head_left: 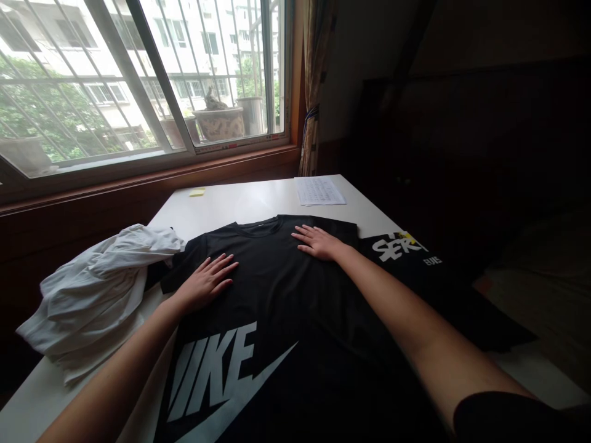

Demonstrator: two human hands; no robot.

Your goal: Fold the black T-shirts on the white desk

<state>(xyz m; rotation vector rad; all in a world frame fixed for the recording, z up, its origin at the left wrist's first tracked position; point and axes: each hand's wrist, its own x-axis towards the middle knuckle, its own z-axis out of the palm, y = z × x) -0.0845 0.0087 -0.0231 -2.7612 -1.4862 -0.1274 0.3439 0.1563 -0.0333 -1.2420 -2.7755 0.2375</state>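
Note:
A black T-shirt (286, 295) with a large grey NIKE print lies spread on the white table, its neckline toward the window. My left hand (205, 283) rests flat on its left chest area, fingers stretched out and slightly spread. Higher up, near the right shoulder of the shirt, my right hand (318, 242) also lies flat with fingers apart. Neither hand grips anything. Soft wrinkles run through the cloth between and below the hands. The lower hem is out of the frame.
White crumpled clothing (106, 289) hangs over the table's left edge. To the right lies another black garment (434, 289) with white and yellow lettering. Printed paper (320, 191) and a yellow note pad (197, 192) are on the far part of the white table (244, 197), below a barred window.

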